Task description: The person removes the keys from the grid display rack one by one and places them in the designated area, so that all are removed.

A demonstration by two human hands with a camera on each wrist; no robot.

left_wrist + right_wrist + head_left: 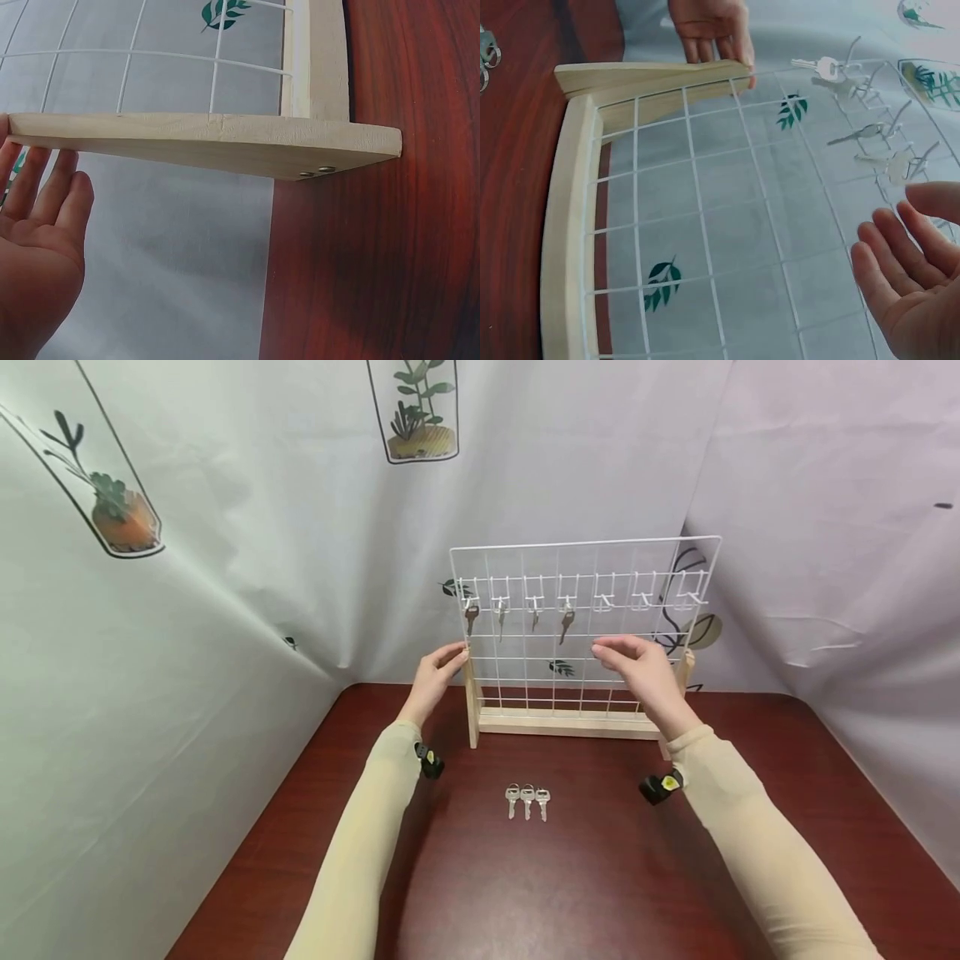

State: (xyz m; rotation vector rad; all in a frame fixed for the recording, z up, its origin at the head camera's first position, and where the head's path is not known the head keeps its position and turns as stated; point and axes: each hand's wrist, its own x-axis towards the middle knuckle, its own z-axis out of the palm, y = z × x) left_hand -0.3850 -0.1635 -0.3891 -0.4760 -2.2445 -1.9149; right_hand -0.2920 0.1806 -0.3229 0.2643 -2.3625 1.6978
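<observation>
A white wire grid rack (585, 542) stands in a wooden frame at the back of the table. Several keys hang from hooks on its left half; the rightmost hanging key (567, 625) also shows in the right wrist view. My left hand (435, 677) grips the top of the rack's left wooden post (472, 702), thumb and fingers on opposite sides of it. In front of the grid, my right hand (641, 672) hovers below and right of that key. Its fingers bend loosely, thumb apart from them in the right wrist view (922, 270), holding nothing.
Three keys (528, 800) lie side by side on the dark red table (555, 893), in front of the rack. More hooks (642, 600) line the grid's right half. A pale curtain (262, 527) with plant prints hangs behind and to the left.
</observation>
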